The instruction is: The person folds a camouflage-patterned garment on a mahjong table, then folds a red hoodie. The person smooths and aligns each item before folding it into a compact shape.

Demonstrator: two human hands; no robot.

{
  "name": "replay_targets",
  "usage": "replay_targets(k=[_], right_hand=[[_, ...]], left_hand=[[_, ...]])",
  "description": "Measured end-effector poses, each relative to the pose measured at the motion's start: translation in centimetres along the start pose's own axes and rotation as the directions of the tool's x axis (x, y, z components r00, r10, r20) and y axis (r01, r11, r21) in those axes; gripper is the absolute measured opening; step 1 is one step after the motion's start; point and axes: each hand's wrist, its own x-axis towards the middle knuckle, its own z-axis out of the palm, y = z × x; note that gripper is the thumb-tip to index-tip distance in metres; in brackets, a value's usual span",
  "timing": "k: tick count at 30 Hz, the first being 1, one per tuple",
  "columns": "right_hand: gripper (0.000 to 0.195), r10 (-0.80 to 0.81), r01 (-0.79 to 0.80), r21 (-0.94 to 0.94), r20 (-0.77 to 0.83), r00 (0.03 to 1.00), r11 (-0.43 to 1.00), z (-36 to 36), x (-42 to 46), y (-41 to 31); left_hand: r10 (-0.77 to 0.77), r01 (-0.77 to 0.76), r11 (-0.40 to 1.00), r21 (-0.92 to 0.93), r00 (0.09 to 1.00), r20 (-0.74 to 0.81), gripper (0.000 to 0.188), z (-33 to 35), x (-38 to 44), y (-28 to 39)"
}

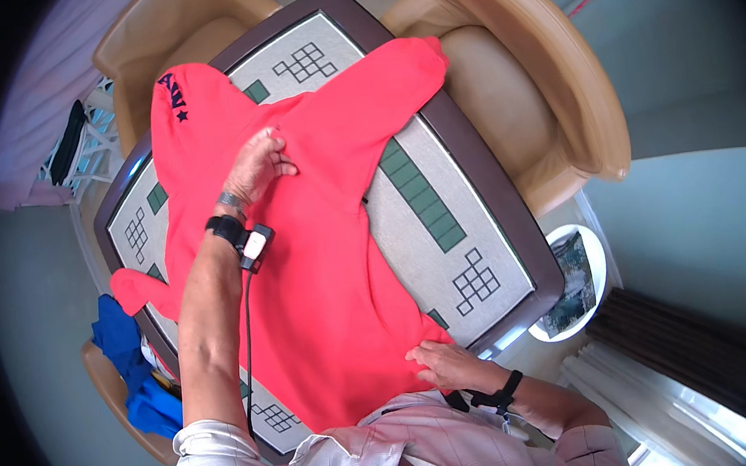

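A bright red hooded sweatshirt (308,252) lies spread across the table, its hood at the far left and its hem near my body. Dark lettering and a small star mark the hood. One sleeve reaches over the table's right edge, while the other hangs past the left edge. My left hand (262,166) is on the upper part of the garment below the hood, fingers curled, with a bit of fabric pinched at thumb and forefinger. At the hem's right corner, my right hand (447,363) grips the cloth between thumb and fingers.
The square game table (491,209) has a dark raised frame and printed tile patterns. Tan armchairs (532,72) stand close along its far and right sides. Blue cloth (120,348) lies on a chair at left. A white bin (600,280) sits near the right corner.
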Motion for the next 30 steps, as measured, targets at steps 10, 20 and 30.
replay_targets(k=[10,20,30], right_hand=[[0.056,0.342,0.132,0.697,-0.497,0.798,0.705,-18.0,14.4,3.0],[0.035,0.373,0.137,0.944,-0.249,0.894,0.302,-25.7,29.1,0.8],[0.029,-0.041,0.471,0.561,-0.613,0.789,0.681,-23.0,26.1,-8.9]], left_hand=[[0.068,-0.071,0.988,-0.140,0.997,-0.027,0.013,-3.4,-0.9,-3.6],[0.052,-0.070,0.982,-0.177,0.993,-0.104,0.016,-2.4,-0.9,-3.1],[0.208,-0.118,0.956,0.268,0.919,-0.334,0.030,0.1,-3.6,-1.4]])
